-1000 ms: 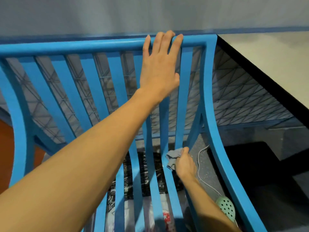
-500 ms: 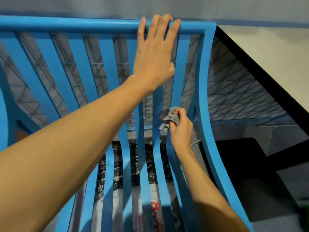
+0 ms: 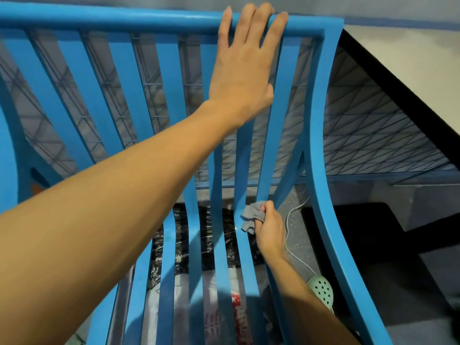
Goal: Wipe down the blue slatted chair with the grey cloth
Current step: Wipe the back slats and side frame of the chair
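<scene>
Blue chair (image 3: 124, 19), left hand (image 3: 242, 66) flat on its top bar, fingers straight, right hand (image 3: 270, 226) low down, fingers pinching the cloth (image 3: 250, 216) against a slat

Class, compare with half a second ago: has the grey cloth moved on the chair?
Yes. The cloth, pinched in the right hand, has slid down the back of the chair, farther from the top rail, toward the seat bend.
</scene>
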Action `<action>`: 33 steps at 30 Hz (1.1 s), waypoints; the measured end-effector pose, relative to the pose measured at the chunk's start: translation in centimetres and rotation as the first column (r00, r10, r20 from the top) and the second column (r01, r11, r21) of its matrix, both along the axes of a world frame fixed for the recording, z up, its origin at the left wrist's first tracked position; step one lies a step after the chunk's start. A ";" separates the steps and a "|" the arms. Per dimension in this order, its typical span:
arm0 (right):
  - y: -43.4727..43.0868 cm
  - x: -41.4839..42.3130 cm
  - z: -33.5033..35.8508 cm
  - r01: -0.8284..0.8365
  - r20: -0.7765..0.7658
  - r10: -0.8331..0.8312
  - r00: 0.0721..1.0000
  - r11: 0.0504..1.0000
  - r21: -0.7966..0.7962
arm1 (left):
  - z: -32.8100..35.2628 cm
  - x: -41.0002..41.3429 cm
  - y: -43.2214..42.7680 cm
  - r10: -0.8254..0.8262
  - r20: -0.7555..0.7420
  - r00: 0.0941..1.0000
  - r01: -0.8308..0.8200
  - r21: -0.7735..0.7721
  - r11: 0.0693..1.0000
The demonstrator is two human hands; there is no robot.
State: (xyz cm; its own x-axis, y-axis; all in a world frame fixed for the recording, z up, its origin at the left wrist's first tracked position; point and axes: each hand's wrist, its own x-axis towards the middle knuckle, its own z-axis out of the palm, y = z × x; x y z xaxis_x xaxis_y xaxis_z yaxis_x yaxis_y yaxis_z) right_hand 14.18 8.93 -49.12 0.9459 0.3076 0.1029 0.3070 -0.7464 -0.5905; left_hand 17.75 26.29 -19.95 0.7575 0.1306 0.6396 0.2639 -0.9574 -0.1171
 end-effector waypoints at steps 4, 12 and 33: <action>0.1 -1.0 0.0 -0.015 -0.134 -0.004 0.991 0.991 -0.137 | -0.2 -0.1 0.5 -0.011 0.019 1.000 0.011 0.011 1.000; -1.5 2.0 2.8 0.059 -0.239 -0.049 0.970 0.998 0.033 | 0.0 0.0 -0.1 -0.045 0.027 0.999 0.046 -0.038 0.998; -0.1 1.4 3.7 0.046 -0.252 -0.102 0.962 0.974 -0.221 | 0.2 0.0 0.0 -0.053 0.005 0.999 0.053 -0.047 0.997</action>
State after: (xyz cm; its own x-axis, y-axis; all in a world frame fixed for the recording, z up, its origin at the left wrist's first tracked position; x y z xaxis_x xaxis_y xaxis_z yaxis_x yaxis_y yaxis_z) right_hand 15.60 8.85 -45.37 0.9520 0.2235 -0.2093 0.1028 -0.8771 -0.4692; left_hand 17.76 26.33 -19.79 0.7615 0.1206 0.6369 0.2130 -0.9745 -0.0702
